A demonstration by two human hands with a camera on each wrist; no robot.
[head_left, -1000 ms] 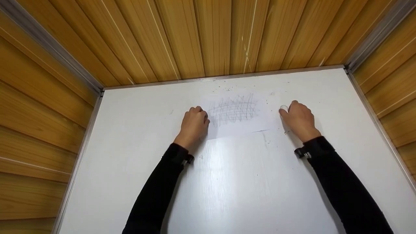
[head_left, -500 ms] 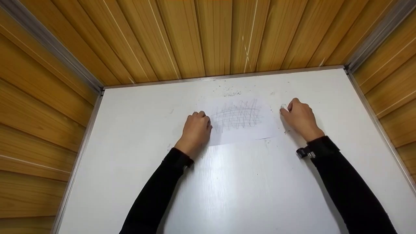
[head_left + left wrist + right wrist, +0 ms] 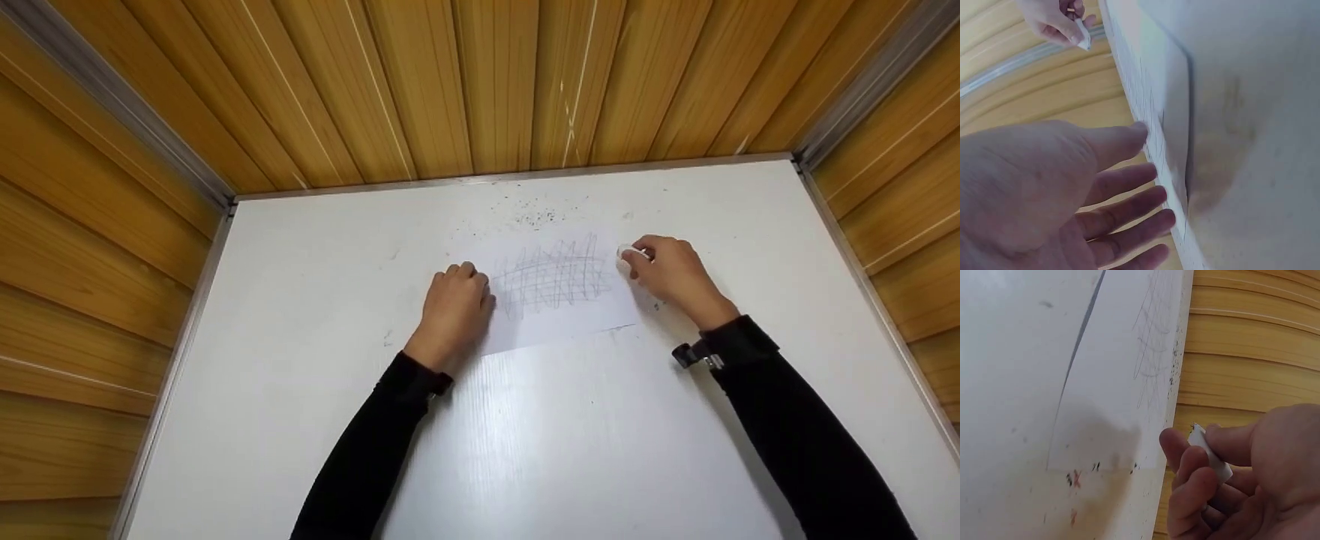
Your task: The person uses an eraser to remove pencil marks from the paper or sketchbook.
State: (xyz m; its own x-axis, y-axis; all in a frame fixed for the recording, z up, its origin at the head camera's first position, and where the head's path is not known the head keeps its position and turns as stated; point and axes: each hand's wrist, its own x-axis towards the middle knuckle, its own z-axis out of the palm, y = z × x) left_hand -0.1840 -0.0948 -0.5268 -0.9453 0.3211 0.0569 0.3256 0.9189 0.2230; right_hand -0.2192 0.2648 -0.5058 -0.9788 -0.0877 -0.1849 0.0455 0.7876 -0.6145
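Steady scribbled white paper sheet (image 3: pixel 559 289) with loose left hand (image 3: pixel 455 304), nine o'clock; rub lightly with white block (image 3: pixel 1216 462) pinched in right hand (image 3: pixel 670 274), two o'clock.

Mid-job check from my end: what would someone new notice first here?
Most likely the grey crosshatched scribble on the white sheet, lying between the two hands on the white table. Next, the small white block pinched in the right hand. Then the dark crumbs scattered beyond the sheet, toward the wood-look wall.

Plank walls (image 3: pixel 495 82) with grey corner strips (image 3: pixel 127 103) around white tabletop (image 3: pixel 555 442)
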